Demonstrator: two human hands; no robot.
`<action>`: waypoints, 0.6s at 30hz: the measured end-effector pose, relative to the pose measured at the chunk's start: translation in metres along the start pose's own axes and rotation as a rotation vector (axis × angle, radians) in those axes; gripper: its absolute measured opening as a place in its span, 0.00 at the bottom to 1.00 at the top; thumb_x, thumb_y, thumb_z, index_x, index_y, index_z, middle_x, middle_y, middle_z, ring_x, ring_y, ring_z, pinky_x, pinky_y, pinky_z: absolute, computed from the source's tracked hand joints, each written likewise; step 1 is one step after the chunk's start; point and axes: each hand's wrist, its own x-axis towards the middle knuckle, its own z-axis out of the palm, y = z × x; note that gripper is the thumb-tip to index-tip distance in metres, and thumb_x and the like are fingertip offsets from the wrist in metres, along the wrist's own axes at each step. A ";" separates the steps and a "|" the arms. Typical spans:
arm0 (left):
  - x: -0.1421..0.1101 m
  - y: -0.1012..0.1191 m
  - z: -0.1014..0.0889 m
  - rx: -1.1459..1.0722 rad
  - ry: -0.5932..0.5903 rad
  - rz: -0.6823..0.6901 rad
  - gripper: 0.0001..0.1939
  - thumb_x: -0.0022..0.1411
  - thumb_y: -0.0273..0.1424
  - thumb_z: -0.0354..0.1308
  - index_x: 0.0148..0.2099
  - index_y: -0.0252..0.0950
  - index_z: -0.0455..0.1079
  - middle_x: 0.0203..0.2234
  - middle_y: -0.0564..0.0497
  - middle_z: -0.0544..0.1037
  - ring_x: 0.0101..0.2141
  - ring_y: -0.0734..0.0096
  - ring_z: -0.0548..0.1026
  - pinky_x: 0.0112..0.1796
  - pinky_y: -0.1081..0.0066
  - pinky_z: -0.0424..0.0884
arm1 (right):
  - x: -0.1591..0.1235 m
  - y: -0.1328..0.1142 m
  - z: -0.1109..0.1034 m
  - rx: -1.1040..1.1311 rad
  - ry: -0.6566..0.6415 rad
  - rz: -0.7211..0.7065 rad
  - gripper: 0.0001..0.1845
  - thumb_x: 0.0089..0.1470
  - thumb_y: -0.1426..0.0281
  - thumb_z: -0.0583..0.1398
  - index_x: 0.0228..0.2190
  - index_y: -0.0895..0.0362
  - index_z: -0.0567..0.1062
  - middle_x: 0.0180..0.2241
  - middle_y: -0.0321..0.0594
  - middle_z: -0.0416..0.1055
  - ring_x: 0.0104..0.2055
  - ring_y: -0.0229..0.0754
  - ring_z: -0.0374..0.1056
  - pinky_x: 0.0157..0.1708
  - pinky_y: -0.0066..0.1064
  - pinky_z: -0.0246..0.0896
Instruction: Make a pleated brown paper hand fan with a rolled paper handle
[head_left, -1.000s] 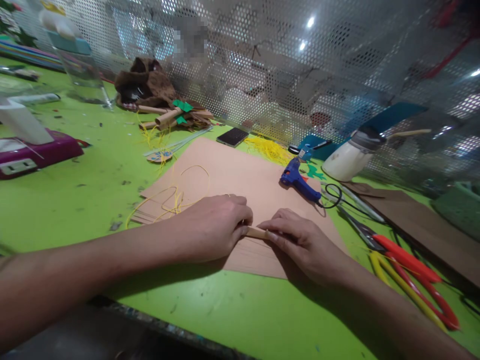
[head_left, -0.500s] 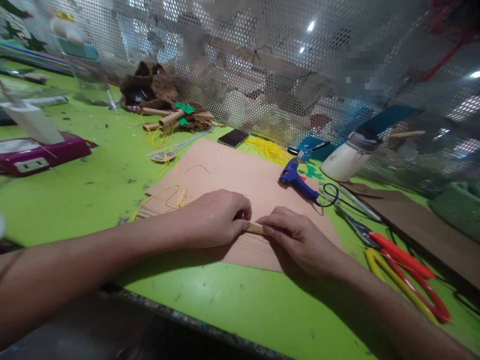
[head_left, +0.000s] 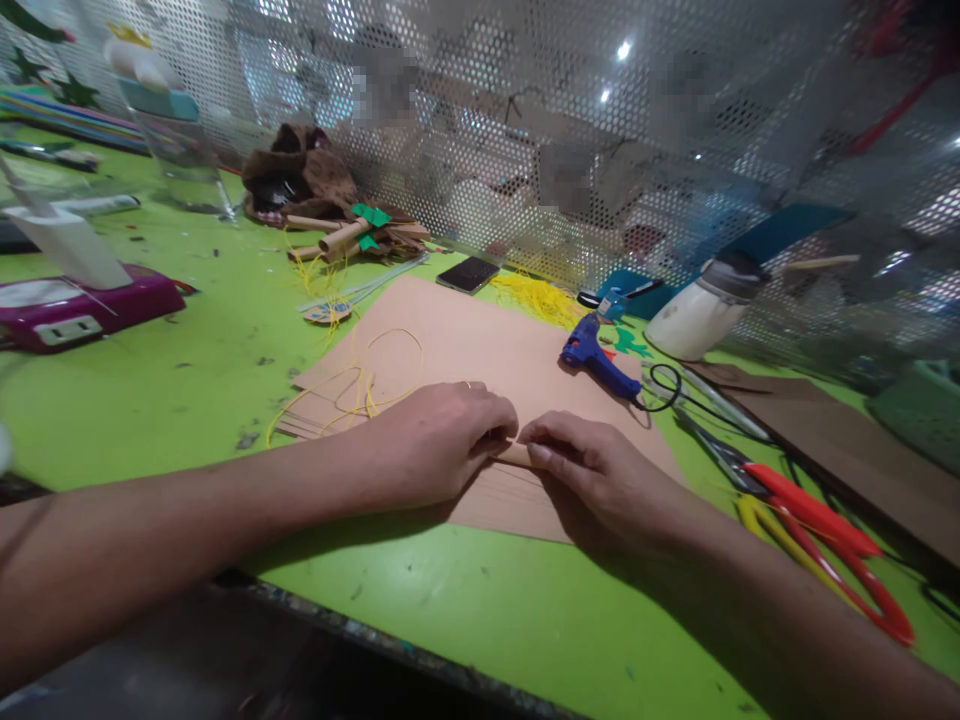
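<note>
Both my hands rest on a tan sheet of craft paper (head_left: 465, 345) lying on the green table (head_left: 187, 380). My left hand (head_left: 439, 440) and my right hand (head_left: 600, 480) are closed, fingertips nearly touching, and they pinch a thin rolled paper tube (head_left: 517, 455) between them. Only a short piece of the tube shows between the fingers. Yellow string (head_left: 360, 385) loops over the sheet just left of my left hand.
A blue glue gun (head_left: 596, 362) lies at the sheet's right edge, with red-and-yellow-handled scissors (head_left: 810, 525) beyond. A white jar (head_left: 694, 310), a phone (head_left: 469, 273), yellow threads (head_left: 536, 295), rolled tubes with green bits (head_left: 345, 235), and a magenta box (head_left: 82, 305) stand around. A perforated metal screen (head_left: 525, 130) backs the table.
My hands have drawn closer together, so less of the tube shows between them. The view shifted slightly.
</note>
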 end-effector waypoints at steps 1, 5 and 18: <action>0.000 0.000 0.000 0.001 0.000 -0.002 0.10 0.65 0.28 0.50 0.38 0.34 0.73 0.30 0.48 0.75 0.33 0.68 0.71 0.34 0.70 0.65 | 0.000 0.000 0.000 -0.008 0.000 -0.012 0.07 0.61 0.74 0.55 0.36 0.56 0.74 0.36 0.42 0.75 0.39 0.43 0.68 0.39 0.36 0.64; -0.001 0.001 0.000 0.003 0.006 0.044 0.11 0.65 0.27 0.49 0.36 0.33 0.73 0.30 0.47 0.75 0.34 0.68 0.71 0.35 0.70 0.65 | 0.001 0.001 0.000 -0.024 0.018 -0.043 0.08 0.61 0.75 0.55 0.37 0.55 0.75 0.38 0.43 0.76 0.40 0.44 0.69 0.39 0.36 0.65; 0.000 0.002 0.005 0.225 0.027 0.153 0.13 0.67 0.28 0.47 0.32 0.34 0.70 0.27 0.47 0.71 0.31 0.66 0.66 0.32 0.68 0.61 | -0.001 0.007 0.004 0.007 0.081 -0.004 0.10 0.60 0.75 0.57 0.38 0.56 0.78 0.34 0.42 0.72 0.37 0.43 0.68 0.39 0.37 0.63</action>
